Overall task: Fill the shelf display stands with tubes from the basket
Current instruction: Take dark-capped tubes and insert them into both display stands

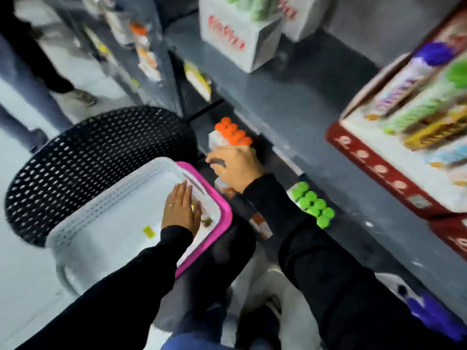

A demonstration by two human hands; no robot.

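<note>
A: Nearest, the left hand (180, 210) lies flat in the white perforated plastic basket with the pink rim (101, 223), fingers (185, 192) straight and together, clamped on nothing. Under the fingertips sit a few small yellow and brown items (204, 219); blur stops me calling them tubes.

B: And the right?

A: The right hand (237, 168) is further out, at the lower shelf, fingers curled around something white. Just beyond the knuckles stands a row of orange-capped white tubes (233, 133); whether it grips one of those, I cannot tell. A row of green-capped tubes (313, 204) sits on the wrist side of it.

B: Risks?

A: I'd judge a blind shove could topple the orange row. The basket rests on a black perforated plastic chair (96, 147), so leaning might tip it.

B: Hidden?

A: The display stands are mostly covered, and the grey metal shelf (290, 102) further off is smeared.
</note>
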